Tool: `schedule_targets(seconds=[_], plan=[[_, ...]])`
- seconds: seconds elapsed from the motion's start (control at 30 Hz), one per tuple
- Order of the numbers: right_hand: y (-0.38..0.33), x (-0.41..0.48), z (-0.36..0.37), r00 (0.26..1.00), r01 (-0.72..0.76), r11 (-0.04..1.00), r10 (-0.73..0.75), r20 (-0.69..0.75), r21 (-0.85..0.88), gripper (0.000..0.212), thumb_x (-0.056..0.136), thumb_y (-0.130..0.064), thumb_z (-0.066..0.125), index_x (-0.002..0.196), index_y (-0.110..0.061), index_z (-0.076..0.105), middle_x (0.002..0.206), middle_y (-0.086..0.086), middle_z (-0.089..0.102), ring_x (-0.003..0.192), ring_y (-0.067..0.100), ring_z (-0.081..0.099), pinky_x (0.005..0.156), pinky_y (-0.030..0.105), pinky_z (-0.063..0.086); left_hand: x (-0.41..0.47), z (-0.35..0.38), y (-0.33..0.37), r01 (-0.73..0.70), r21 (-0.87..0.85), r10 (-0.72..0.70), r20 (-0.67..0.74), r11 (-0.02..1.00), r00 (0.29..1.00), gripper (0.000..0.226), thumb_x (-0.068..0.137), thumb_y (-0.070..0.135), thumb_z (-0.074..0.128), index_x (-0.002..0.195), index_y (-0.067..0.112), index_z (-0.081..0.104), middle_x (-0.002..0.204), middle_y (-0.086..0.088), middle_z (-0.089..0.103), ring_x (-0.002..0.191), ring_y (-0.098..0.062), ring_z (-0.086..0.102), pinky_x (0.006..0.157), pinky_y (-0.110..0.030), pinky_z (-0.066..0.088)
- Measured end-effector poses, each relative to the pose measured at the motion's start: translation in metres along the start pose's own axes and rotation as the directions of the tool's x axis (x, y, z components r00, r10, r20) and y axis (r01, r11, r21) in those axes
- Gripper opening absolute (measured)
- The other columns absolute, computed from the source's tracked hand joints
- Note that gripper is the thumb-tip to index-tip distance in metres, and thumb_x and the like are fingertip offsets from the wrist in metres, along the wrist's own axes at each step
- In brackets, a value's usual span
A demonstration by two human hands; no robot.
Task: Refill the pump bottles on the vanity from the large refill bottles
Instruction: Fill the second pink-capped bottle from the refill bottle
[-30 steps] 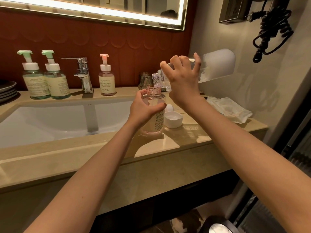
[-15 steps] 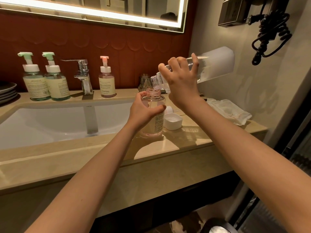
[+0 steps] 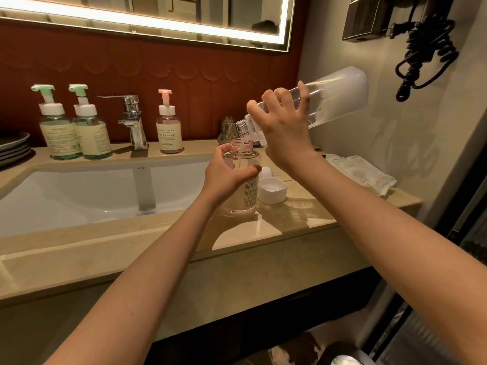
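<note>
Uncapped pump bottle [image 3: 241, 154] standing right of the sink [image 3: 79, 196], my left hand [image 3: 224, 177] curled round it, my right hand [image 3: 284, 130] gripping one tilted refill bottle [image 3: 340, 96], mouth over its neck, behind the sink two green-topped bottles [image 3: 60, 135] [image 3: 92, 138], one pink-topped bottle [image 3: 168, 133]

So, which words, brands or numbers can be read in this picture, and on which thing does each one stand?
"YAPING": on the label of the pink bottle.
Smaller lines above it: blurred.
Labels of the left green bottle and the right green bottle: too small to read.
Print on the open bottle in the left hand: too small to read.
Small mark on the sink rim: not sure enough to quote.
Numbers: none readable.
</note>
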State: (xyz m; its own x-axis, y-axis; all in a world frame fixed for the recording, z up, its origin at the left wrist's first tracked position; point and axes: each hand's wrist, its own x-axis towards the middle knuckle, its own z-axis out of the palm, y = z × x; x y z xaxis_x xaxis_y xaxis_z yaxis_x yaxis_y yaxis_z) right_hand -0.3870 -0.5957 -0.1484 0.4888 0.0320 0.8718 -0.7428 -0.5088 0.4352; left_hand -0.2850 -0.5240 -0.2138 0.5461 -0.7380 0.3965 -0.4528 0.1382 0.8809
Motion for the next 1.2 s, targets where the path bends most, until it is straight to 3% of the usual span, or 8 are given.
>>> schedule_targets(seconds=[0.33, 0.47, 0.63, 1.2], plan=[[0.0007, 0.0006, 0.0004, 0.998, 0.061, 0.997, -0.063, -0.023, -0.049, 0.056, 0.046, -0.007, 0.08, 0.099, -0.019, 0.067, 0.098, 0.008, 0.066, 0.094, 0.029, 0.064, 0.095, 0.052, 0.043, 0.0006, 0.0001, 0.0006, 0.005, 0.009, -0.005, 0.0, 1.0, 1.0, 0.08, 0.075, 0.03, 0.077, 0.139, 0.014, 0.032, 0.142, -0.007, 0.043, 0.126, -0.021, 0.041, 0.089, -0.024, 0.034], [0.0017, 0.0023, 0.0012, 0.997, 0.071, 0.996, -0.073, -0.038, -0.048, 0.055, 0.046, -0.006, 0.079, 0.099, -0.018, 0.066, 0.098, 0.009, 0.065, 0.094, 0.03, 0.063, 0.099, 0.047, 0.029, 0.0007, 0.0006, -0.0003, 0.008, 0.008, -0.008, 0.001, 1.0, 1.0, 0.081, 0.074, 0.03, 0.077, 0.139, 0.014, 0.031, 0.142, -0.007, 0.042, 0.127, -0.022, 0.041, 0.089, -0.024, 0.034], [0.0006, 0.0018, -0.0018, 0.997, 0.082, 0.995, -0.083, 0.0, -0.05, 0.057, 0.042, -0.01, 0.083, 0.095, -0.02, 0.068, 0.095, 0.006, 0.067, 0.091, 0.027, 0.065, 0.092, 0.051, 0.046, 0.0012, 0.0001, -0.0016, 0.004, -0.001, -0.004, 0.0, 1.0, 1.0, 0.082, 0.074, 0.03, 0.078, 0.139, 0.014, 0.032, 0.141, -0.007, 0.043, 0.126, -0.021, 0.041, 0.091, -0.025, 0.035], [0.0, 0.0044, -0.0035, 0.993, 0.114, 0.992, -0.112, 0.037, -0.057, 0.056, 0.043, -0.012, 0.084, 0.095, -0.019, 0.068, 0.095, 0.007, 0.067, 0.092, 0.028, 0.065, 0.091, 0.052, 0.047, 0.003, 0.001, -0.0032, 0.008, -0.003, -0.008, 0.005, 1.0, 1.0, 0.083, 0.073, 0.032, 0.078, 0.139, 0.014, 0.032, 0.141, -0.007, 0.043, 0.125, -0.022, 0.042, 0.09, -0.025, 0.035]])
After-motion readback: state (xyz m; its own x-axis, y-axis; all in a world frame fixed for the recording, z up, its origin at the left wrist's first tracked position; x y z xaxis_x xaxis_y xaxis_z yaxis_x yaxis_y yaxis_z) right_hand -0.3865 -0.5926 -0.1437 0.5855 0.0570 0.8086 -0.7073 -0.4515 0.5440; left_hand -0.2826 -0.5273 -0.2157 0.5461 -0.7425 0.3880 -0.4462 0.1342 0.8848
